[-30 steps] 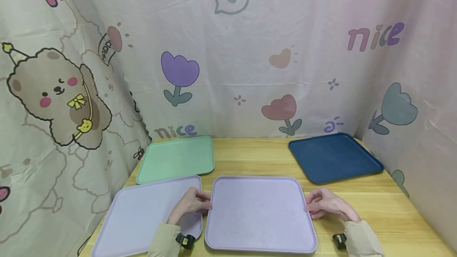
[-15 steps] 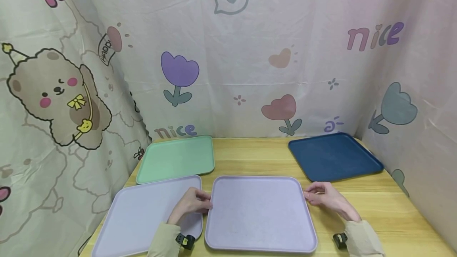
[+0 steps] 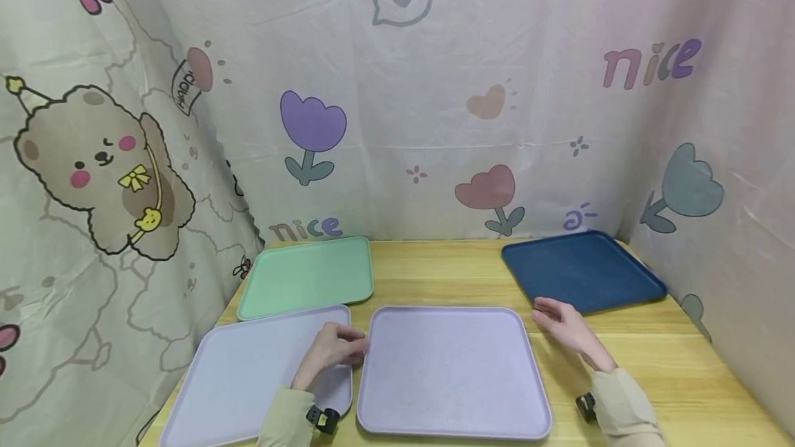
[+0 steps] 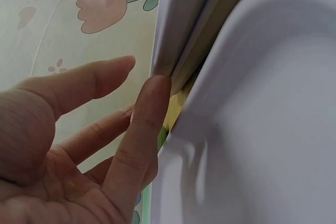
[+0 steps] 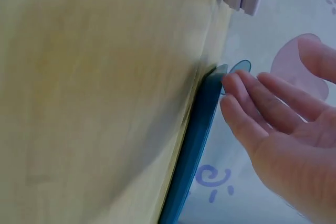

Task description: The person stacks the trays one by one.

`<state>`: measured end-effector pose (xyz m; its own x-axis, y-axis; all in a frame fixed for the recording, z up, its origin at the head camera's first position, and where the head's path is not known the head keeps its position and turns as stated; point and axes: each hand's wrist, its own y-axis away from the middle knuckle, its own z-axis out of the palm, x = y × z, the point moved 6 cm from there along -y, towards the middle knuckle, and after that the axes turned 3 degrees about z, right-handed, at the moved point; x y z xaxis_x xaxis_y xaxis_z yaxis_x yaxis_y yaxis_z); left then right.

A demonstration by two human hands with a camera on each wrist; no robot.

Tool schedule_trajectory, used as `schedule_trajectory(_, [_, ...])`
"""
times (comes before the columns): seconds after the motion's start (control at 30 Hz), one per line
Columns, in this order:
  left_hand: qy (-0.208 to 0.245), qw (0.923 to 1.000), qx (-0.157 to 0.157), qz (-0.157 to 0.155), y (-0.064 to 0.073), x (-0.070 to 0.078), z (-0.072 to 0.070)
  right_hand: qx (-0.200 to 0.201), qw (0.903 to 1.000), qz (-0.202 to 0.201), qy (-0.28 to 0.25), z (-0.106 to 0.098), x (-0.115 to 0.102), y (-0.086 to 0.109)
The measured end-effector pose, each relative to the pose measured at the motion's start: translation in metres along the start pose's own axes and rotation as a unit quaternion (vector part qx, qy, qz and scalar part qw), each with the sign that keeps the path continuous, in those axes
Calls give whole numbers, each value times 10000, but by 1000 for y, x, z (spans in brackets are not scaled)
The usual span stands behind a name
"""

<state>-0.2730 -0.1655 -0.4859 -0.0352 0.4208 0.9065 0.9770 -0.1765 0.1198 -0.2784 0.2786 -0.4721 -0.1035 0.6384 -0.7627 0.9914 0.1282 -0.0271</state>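
Note:
A lavender tray (image 3: 453, 372) lies in the middle; both wrist views show two rims one over the other at its edge. My left hand (image 3: 335, 350) is at that tray's left edge, above a second lavender tray (image 3: 248, 374). In the left wrist view a fingertip is right at the rim, with the thumb (image 4: 100, 85) held apart from it. My right hand (image 3: 568, 326) is off the middle tray, beside the near left corner of a dark blue tray (image 3: 577, 271). Its fingers (image 5: 283, 106) are extended and loosely spread in the right wrist view, holding nothing.
A mint green tray (image 3: 310, 274) lies at the back left, behind the left lavender tray. All the trays are on a wooden table (image 3: 435, 264). A printed curtain (image 3: 397, 88) hangs along the back and both sides.
My right hand has let go of the middle tray's right edge and moved away toward the dark blue tray. My left hand's grip on the left edge has loosened. The trays have stayed put.

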Motion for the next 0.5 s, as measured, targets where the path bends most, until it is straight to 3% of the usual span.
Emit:
schedule_trajectory(0.07, [5,10000,-13,17,0,1,0,-7,9998,35,216,-1,-1,-3])
schedule_trajectory(0.13, [13,10000,-23,32,-1,1,0,-272,9992,98,258,1,-1,-7])
schedule_trajectory(0.33, [30,10000,-52,69,-2,1,2,-1223,9893,722,-325,13,3,-13])
schedule_trajectory(0.5, [34,10000,-47,30,-2,0,2,-1475,9832,931,-547,23,3,-20])
